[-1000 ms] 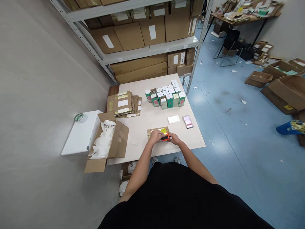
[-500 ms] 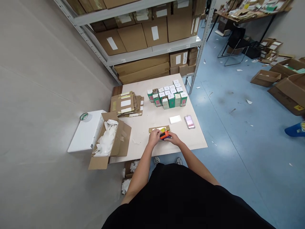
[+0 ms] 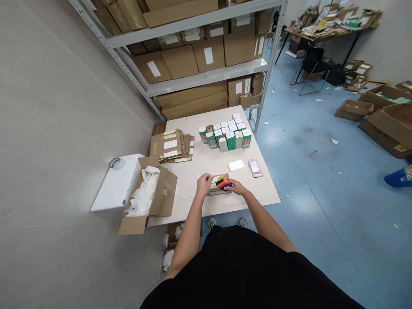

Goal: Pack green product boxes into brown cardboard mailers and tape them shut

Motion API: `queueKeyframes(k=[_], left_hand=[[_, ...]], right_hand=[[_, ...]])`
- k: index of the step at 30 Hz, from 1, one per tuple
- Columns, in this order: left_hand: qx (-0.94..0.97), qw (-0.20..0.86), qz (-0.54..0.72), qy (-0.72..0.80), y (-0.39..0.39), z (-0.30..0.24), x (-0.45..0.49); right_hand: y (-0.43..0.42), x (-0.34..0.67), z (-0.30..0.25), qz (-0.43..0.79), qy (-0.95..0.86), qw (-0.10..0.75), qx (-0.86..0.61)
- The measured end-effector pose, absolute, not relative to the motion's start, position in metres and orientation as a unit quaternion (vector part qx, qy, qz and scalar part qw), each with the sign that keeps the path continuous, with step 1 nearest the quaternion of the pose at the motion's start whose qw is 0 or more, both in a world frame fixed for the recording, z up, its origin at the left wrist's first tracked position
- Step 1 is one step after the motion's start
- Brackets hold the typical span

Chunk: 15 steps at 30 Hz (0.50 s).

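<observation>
A small cardboard box (image 3: pixel 219 192) lies near the front edge of the table, with yellowish tape or labelling on its top. Over its right part, my right hand (image 3: pixel 237 187) is closed around an orange, black and dark-blue tape dispenser (image 3: pixel 222 183). My left hand (image 3: pixel 204 184) is at the box's left end, thumb and fingers pinched together; whatever is between them is too small to make out. Just beyond the box lies a white card or flat packet (image 3: pixel 236 165), with a blurred pinkish phone-like object (image 3: pixel 255 168) to its right.
Several green-and-white small boxes (image 3: pixel 230 140) stand grouped at the table's far right. Flattened cardboard (image 3: pixel 167 146) is piled at the far left. An open carton (image 3: pixel 165 193) of white paper and a green tape roll (image 3: pixel 114 162) sit left. Shelving (image 3: pixel 206 77) stands behind.
My left hand has moved left, away from the dispenser to the box's left end. My right hand keeps the dispenser, now tilted differently. The view has shifted slightly.
</observation>
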<state>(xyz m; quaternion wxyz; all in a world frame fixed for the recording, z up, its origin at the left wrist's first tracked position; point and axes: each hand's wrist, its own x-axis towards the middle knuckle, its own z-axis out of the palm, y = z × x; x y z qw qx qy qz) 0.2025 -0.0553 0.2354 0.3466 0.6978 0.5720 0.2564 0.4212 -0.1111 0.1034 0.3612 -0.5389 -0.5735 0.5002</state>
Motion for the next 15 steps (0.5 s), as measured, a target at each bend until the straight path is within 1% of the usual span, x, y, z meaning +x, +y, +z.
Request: queueKeyframes(k=[3, 5, 10, 15], left_hand=[[0.672, 0.392, 0.257, 0.574, -0.056, 0.232, 0.199], [0.662, 0.394, 0.269, 0.577, -0.057, 0.23, 0.197], [0.621, 0.34, 0.304, 0.637, -0.062, 0.225, 0.197], [0.547, 0.313, 0.364, 0.686, -0.053, 0.218, 0.18]], right_hand=[[-0.115, 0.419, 0.106, 0.5, -0.58, 0.36, -0.533], [-0.117, 0.416, 0.106, 0.499, -0.575, 0.361, -0.539], [-0.113, 0.414, 0.107, 0.485, -0.555, 0.364, -0.57], [-0.102, 0.429, 0.116, 0.475, -0.575, 0.346, -0.569]])
